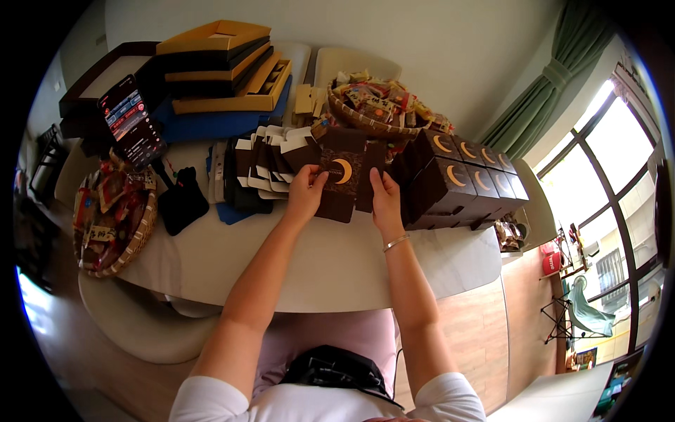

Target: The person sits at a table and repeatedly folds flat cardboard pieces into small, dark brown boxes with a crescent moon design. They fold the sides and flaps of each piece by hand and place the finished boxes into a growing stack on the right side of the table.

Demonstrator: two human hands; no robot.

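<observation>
A dark brown carton (340, 190) with a gold crescent printed on its front is held up over the white marbled table, its flaps spread, so it looks unfolded or only partly folded. My left hand (304, 197) pinches its left edge. On the other side, my right hand (386, 204), with a silver bangle at the wrist, grips the right-hand panel. Just left of the carton lies an overlapping pile of flat brown and white cartons (271, 163). To the right of my right hand, finished crescent boxes (450, 184) stand in stacked rows.
Wicker baskets of wrapped snacks stand at the back (373, 126) and front left (144, 232). A phone (126, 116) is propped upright near a black pouch (183, 204). Gold-and-black box trays (221, 70) are piled at back left. Chairs (140, 316) surround the table (337, 274).
</observation>
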